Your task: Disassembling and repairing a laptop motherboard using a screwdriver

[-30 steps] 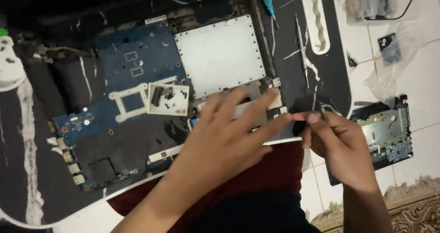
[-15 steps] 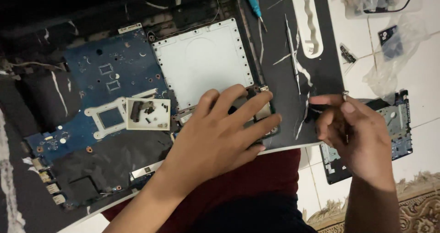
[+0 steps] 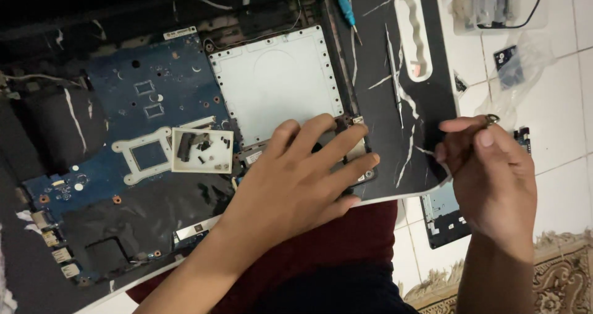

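Left hand [image 3: 296, 178] flat, fingers spread and released, pressing on opened laptop [image 3: 185, 135] near its white panel [image 3: 278, 85], likely steadying it; right hand [image 3: 488, 178] off to the side, fingers pinching small metal part [image 3: 492, 120]; screw tray [image 3: 202, 150] on blue board [image 3: 148, 104], handy.

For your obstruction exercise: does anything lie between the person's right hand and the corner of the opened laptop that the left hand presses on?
Nothing visible does. Between the right hand and the laptop corner under the left hand there is only a bare strip of the black marbled board. The blue screwdriver lies farther up.
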